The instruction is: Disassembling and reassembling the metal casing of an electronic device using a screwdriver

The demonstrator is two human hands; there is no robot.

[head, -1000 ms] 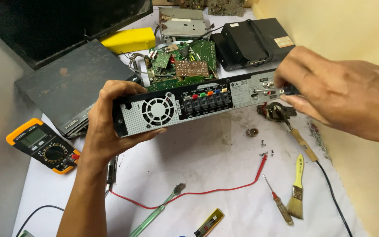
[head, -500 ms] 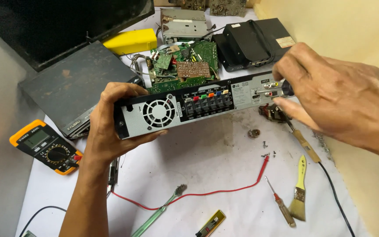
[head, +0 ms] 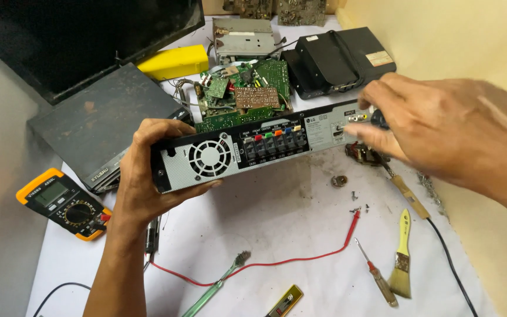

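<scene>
Left hand (head: 148, 176): closed around the left end of the rear panel (head: 253, 149), thumb on top, fingers curled under the lower edge.
Right hand (head: 435, 129): blurred, fingers pinched on a dark knob-like handle (head: 378, 120) at the panel's right end; what the handle belongs to cannot be told.
Rear panel: long, black and silver, held upright above the tabletop (head: 277, 223), with a round fan grille (head: 209, 157) on the left and a row of coloured terminals (head: 274, 138) in the middle.
Near edge of tabletop: green-handled tool (head: 215, 287), red wire (head: 277, 261), small red screwdriver (head: 377, 273), yellow brush (head: 402, 255).
Left side: yellow-cased multimeter (head: 66, 202), just beside the left wrist.
Under right hand: loose screws (head: 356, 202) and a wooden-handled tool (head: 409, 196).
Behind panel: green circuit boards (head: 247, 94), touching the panel's top edge.
Further back: grey flat case (head: 98, 126), yellow box (head: 174, 61), black box (head: 335, 58), metal drive chassis (head: 242, 38).
Far left: dark screen (head: 77, 41).
</scene>
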